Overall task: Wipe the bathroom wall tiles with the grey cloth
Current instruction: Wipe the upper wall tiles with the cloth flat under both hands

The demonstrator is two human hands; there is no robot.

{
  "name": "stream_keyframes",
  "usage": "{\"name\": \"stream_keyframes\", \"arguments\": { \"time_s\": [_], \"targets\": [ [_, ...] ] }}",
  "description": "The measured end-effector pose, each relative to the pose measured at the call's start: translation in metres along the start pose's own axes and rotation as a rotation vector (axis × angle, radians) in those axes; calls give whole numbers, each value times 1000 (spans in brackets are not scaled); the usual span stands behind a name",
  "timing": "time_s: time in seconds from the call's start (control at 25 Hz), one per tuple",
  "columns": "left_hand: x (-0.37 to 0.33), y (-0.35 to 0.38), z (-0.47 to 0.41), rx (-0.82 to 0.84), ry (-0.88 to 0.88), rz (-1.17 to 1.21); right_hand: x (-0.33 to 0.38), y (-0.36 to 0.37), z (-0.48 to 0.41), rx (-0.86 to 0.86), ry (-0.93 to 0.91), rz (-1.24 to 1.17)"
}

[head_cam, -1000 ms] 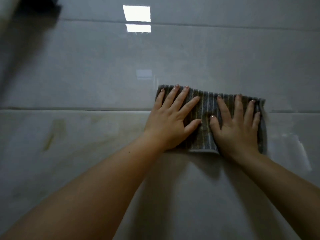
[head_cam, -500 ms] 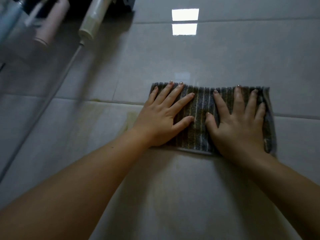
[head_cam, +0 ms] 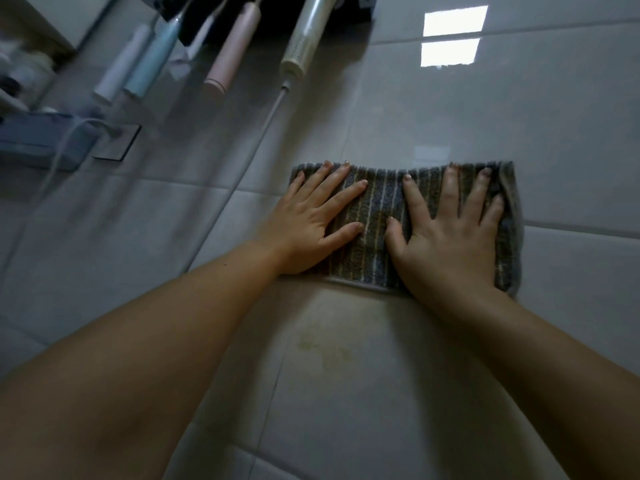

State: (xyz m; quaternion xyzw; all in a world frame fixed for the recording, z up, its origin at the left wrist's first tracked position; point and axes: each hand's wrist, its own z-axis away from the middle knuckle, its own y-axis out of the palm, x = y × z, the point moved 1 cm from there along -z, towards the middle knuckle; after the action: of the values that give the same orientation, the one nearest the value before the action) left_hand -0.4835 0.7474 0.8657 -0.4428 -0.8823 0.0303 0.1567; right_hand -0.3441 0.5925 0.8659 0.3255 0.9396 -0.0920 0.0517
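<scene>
Far left: blurry blue shelf stuck on wall. Next over, row of hanging handles: white one, light blue one, pink one, then cream unit with thin cord trailing down. Left hand flat on grey cloth, fingers straight and spread, pressing not clutching. Cloth pinned to wall tiles, straddling grout line. Yellowish stain just below. Right hand same deal, flat on cloth's right half.

I see a white toothbrush, a pale blue one, a pink one and a cream wand with a thin cord hanging from the dark rack, and a blue shelf below the rack's left end.
</scene>
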Motion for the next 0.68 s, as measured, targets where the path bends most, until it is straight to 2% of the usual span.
{"name": "stream_keyframes", "arguments": {
  "time_s": [0.36, 0.52, 0.68],
  "targets": [
    [49, 4, 72, -23, -104, 25, 71, 15, 21, 40, -173, -69],
    [9, 21, 125, -58, -76, 21, 51, 23, 71, -29, -238, -75],
    [-28, 27, 110, -19, -32, 22, 5, 17, 80, -70, -211, -15]
  ]
}}
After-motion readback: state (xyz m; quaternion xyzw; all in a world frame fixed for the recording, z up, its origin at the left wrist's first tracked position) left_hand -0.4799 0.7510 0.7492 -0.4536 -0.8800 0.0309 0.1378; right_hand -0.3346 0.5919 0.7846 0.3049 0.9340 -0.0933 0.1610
